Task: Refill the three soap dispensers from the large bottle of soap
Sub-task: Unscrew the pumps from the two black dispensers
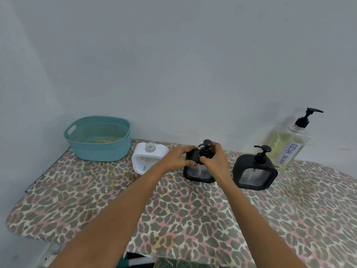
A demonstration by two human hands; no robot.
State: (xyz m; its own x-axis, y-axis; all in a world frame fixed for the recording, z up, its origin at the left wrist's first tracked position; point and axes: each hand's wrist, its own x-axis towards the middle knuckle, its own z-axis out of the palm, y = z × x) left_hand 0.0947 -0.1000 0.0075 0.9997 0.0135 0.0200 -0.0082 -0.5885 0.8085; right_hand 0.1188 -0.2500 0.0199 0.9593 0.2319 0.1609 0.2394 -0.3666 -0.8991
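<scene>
1. Board cover (193,219), leopard print, padded. It is the work surface, and both forearms reach across it from the near edge.

2. Left hand (176,159) grips the top-left shoulder of the middle dispenser (199,172). Thumb in front, fingers wrapped over the top, wrist low and roughly level.

3. Right hand (214,159) has its fingers curled round the collar of the pump (206,148), with the wrist bent inward and the palm turned toward the left hand.

4. Middle dispenser: black, clear window, upright on the cover between the other two. Step in hand, as judged, is twisting the pump at its collar (loosening or tightening, can't tell). To do it well:
 - hold the body firmly down w/ the left hand so it doesn't spin or tip on the soft cover
 - turn at the collar, not the nozzle
 - if it comes off, lift it straight up so the tube clears the neck w/o dripping

5. White dispenser (148,158), just left of the hands. Neck open, no pump on it. Fill level unclear.

6. Right-hand dispenser (255,171): black, pump fitted, standing apart from both hands.

7. Large bottle (287,146), far right against the wall (173,64) and labelled DISH SOAP. Pale yellow liquid, pump top on, no hand on it.

8. Basket (98,139), teal, far left corner.
</scene>
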